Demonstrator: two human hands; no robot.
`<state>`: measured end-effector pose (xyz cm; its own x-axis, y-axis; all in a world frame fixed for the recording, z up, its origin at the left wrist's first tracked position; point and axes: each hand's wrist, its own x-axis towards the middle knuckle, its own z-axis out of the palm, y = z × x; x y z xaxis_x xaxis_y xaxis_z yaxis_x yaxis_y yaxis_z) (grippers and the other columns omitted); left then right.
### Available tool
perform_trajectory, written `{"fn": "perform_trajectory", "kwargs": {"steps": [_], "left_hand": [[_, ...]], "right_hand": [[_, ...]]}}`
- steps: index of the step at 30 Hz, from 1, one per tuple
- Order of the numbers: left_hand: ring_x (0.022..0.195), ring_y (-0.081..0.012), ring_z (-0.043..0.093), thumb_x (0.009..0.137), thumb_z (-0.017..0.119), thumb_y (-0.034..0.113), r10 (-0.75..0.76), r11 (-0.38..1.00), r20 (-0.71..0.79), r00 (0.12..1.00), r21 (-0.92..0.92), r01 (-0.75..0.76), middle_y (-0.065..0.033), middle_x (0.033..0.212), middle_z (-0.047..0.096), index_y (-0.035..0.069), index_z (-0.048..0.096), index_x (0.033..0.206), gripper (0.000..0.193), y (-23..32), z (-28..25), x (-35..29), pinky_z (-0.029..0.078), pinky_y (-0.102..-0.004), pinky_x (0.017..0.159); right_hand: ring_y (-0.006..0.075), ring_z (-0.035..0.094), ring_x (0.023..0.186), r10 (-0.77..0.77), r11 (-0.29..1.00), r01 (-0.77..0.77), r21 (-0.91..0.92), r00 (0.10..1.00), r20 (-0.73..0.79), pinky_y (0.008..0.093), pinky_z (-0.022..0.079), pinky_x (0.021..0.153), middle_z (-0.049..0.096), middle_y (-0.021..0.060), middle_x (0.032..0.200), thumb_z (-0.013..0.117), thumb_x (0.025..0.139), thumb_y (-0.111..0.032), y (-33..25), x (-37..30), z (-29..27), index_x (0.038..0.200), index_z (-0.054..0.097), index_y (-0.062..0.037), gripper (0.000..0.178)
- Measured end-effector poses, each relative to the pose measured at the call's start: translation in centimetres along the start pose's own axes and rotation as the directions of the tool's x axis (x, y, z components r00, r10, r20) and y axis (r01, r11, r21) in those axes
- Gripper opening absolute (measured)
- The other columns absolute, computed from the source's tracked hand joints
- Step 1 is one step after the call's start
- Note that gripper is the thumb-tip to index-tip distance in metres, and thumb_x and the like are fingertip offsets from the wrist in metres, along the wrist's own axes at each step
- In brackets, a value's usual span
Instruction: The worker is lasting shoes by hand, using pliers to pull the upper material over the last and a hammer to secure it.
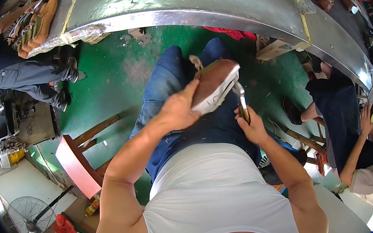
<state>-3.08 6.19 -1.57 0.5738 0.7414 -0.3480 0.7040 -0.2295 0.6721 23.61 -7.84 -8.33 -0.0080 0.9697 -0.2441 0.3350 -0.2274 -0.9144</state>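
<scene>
We are sitting with our legs in blue jeans (164, 86) stretched over the green floor (112, 69), and we are holding a shoe (214, 85) above our lap, brown sole turned up, white rim facing our right side. Our left hand (177, 111) is gripping the shoe from its left edge: the fingers (189, 91) are curling over the sole, close together, thumb hidden beneath. Our right hand (253, 126) is wrapping shut around the handle of a metal tool (241, 101), fingers pressed together in a fist; the tool's bright upper end is touching the shoe's white rim. Ahead of us a curved metal conveyor (210, 3) is carrying tan boots (38, 25). To our right another person (343, 121) is sitting, and a red stool (76, 165) is standing at our left.
</scene>
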Motion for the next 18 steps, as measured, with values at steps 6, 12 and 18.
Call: {"fn": "perform_trajectory", "kwargs": {"steps": [6,12,18], "left_hand": [[0.094,-0.0333,0.071,0.077,0.083,0.021,0.288,0.838,-0.464,0.838,-0.302,-0.455,-0.0186,0.103,0.071,0.002,0.057,0.122,0.056,4.7,-5.8,2.2,0.056,-0.0366,0.082],[0.081,-0.0206,0.068,0.083,0.078,0.038,-0.160,0.932,-0.010,0.987,-0.331,0.147,-0.0152,0.093,0.072,-0.004,0.067,0.106,0.049,0.5,0.4,12.1,0.054,-0.0354,0.069],[0.101,-0.0369,0.067,0.085,0.075,0.026,-0.035,0.981,-0.082,0.996,-0.195,0.018,-0.0250,0.112,0.067,0.000,0.061,0.126,0.051,-2.1,5.1,2.7,0.052,-0.0401,0.089]], "right_hand": [[0.0134,0.060,0.089,0.009,0.983,0.037,0.178,0.968,-0.251,0.0291,0.049,0.084,0.064,0.0056,0.099,0.054,0.101,-0.016,2.8,-1.8,1.2,0.127,0.053,0.0000,0.031],[0.0229,0.066,0.081,0.050,0.995,-0.054,-0.080,0.997,-0.056,0.0320,0.051,0.079,0.066,0.0123,0.089,0.058,0.096,-0.014,-1.5,-0.3,-1.4,0.116,0.057,0.0035,0.026],[0.0411,0.063,0.108,-0.037,0.948,0.094,-0.303,0.981,0.189,0.0431,0.049,0.094,0.065,0.0252,0.115,0.062,0.092,-0.012,-3.5,0.9,-2.9,0.132,0.050,0.0073,0.047]]}}
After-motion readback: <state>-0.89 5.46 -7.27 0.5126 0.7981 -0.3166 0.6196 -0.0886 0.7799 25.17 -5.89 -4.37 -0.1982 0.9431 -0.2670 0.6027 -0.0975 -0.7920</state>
